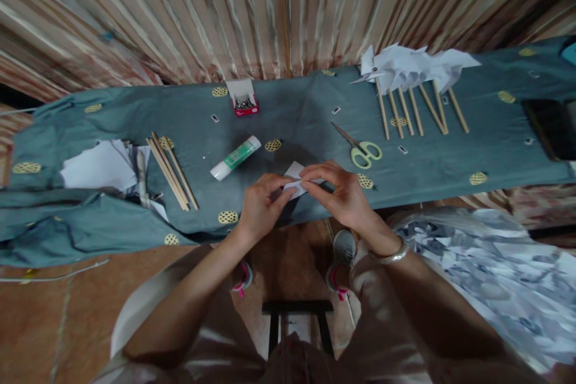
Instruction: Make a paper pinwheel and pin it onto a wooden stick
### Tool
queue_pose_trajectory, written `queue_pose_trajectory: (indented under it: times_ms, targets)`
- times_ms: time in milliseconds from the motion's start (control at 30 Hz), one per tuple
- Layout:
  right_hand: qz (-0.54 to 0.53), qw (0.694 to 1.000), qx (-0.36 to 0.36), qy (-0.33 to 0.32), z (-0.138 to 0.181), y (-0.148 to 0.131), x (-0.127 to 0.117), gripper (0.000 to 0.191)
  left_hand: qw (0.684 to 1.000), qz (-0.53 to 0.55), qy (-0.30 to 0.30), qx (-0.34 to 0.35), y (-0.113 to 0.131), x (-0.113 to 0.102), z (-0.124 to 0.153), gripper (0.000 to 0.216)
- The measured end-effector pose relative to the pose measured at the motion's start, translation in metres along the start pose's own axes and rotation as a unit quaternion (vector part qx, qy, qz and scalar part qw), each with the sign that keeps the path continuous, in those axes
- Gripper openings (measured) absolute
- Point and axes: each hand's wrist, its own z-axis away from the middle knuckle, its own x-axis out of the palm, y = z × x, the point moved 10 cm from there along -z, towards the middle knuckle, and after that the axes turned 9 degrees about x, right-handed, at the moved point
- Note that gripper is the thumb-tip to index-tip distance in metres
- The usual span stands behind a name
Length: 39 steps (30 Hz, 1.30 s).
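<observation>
A small white piece of paper (294, 171) lies on the grey-green cloth (292, 108) near the table's front edge. My left hand (261, 205) pinches its left side with fingers closed on it. My right hand (339, 192) presses and grips the paper's right side, a silver bangle on that wrist. A green and white glue stick (235, 158) lies just left of my hands. Scissors with pale green handles (360, 147) lie just right of them.
A red box of pins (244, 102) sits at the back. Wooden sticks (173, 174) and white paper sheets (99, 165) lie left. Several paper pinwheels on sticks (414, 81) lie at the back right. A dark object (551, 126) sits far right. A stool (297, 318) stands below.
</observation>
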Motion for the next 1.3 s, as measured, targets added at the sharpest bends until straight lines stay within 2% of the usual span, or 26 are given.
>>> queue_pose_trajectory:
  times_ms: [100,200,333,467,533,633,833,1067,1300]
  targets:
    - [0.022,0.998,-0.055,0.032,0.001,-0.018,-0.009,0.007,0.995,-0.067,0.017,0.077,0.020,-0.013,-0.011,0.011]
    - [0.065,0.989,-0.113,0.066,0.007,-0.037,-0.017,0.008,0.966,-0.173,0.020,0.192,0.055,-0.024,-0.017,0.009]
    - [0.152,0.969,-0.180,0.079,0.020,-0.053,-0.015,0.012,0.936,-0.238,0.001,0.261,0.075,-0.020,-0.010,0.010]
    - [0.208,0.965,-0.161,-0.016,0.027,-0.033,0.006,0.013,0.931,-0.247,-0.046,0.265,0.064,0.001,0.007,0.009]
    - [0.199,0.970,-0.122,-0.066,0.027,-0.015,0.011,0.014,0.928,-0.256,-0.080,0.257,0.054,0.012,0.016,0.013]
    - [0.167,0.978,-0.068,-0.100,0.025,0.007,0.011,0.025,0.931,-0.249,-0.118,0.238,0.043,0.021,0.027,0.013]
    - [0.095,0.993,0.021,-0.063,0.018,0.024,0.011,0.016,0.937,-0.223,-0.129,0.237,0.044,0.019,0.040,0.015]
    - [0.147,0.987,0.054,-0.031,0.023,0.021,0.026,0.025,0.940,-0.217,-0.127,0.232,0.044,0.018,0.043,0.012]
    - [0.140,0.987,0.070,-0.026,0.023,0.025,0.020,0.022,0.943,-0.211,-0.131,0.221,0.042,0.018,0.043,0.014]
